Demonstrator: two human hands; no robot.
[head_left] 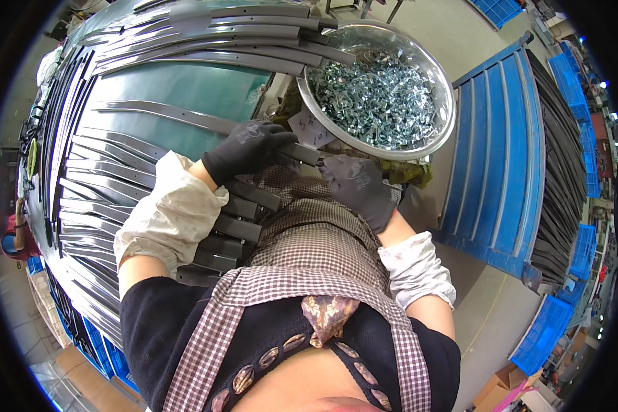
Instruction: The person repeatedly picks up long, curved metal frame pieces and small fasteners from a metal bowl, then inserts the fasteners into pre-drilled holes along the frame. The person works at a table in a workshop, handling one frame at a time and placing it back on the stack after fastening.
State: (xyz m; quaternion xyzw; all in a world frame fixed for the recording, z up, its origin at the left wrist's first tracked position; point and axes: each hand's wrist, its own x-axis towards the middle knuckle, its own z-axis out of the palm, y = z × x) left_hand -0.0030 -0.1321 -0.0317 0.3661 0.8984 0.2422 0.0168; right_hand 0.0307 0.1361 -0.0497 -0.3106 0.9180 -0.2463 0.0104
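Observation:
A long dark grey strip [165, 114] lies across the green table, and its near end juts past the edge toward my body. My left hand [247, 147], in a dark grey glove, is closed around it close to that end. At the strip's tip, my gloved right hand [357, 185] has its fingers pinched together; whatever small part they hold is hidden. Just beyond both hands stands a round metal basin [448, 113] heaped with small shiny metal clips [381, 99]. A piece of card with handwriting [311, 130] rests against the basin's near left side.
Many similar strips [110, 175] cover the green table [178, 86] on the left, some with ends overhanging beside my left forearm. More lie stacked at the far side [240, 34], reaching the basin's rim. To the right stands a blue metal rack [494, 165] loaded with dark strips.

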